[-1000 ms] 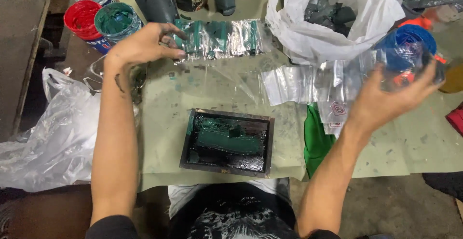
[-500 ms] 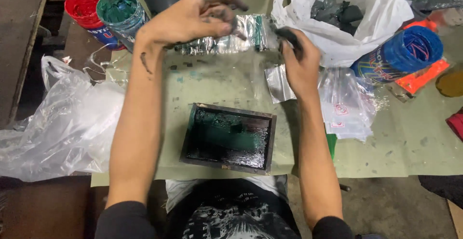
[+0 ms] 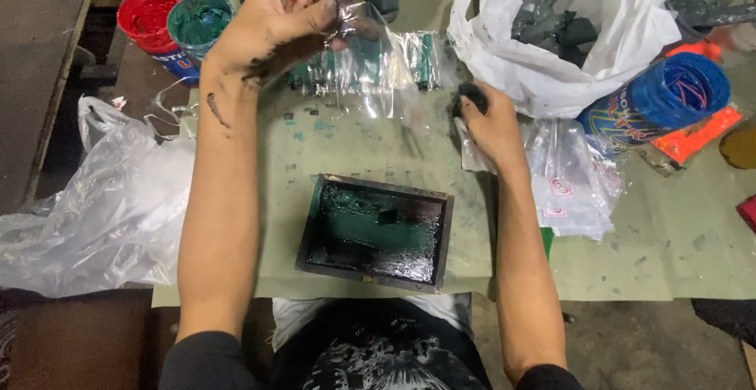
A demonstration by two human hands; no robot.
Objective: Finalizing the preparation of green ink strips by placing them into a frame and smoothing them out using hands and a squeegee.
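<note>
My left hand, smeared with dark ink, pinches a clear plastic sheet and holds it up above the table. Behind it lies a strip of green-stained clear plastic. My right hand is closed on a small dark wad beside a pile of clear plastic bags. A dark rectangular frame coated with wet green-black ink lies flat on the pale green table cover, near my body.
Open tubs of red ink and green ink stand at the far left. A white bag of dark rags and a blue tub on its side are at the right. A crumpled clear bag hangs off the left edge.
My left hand has lifted a clear plastic sheet off the table. My right hand came in from the blue tub to the bag pile and now stays there, closed on the dark wad.
</note>
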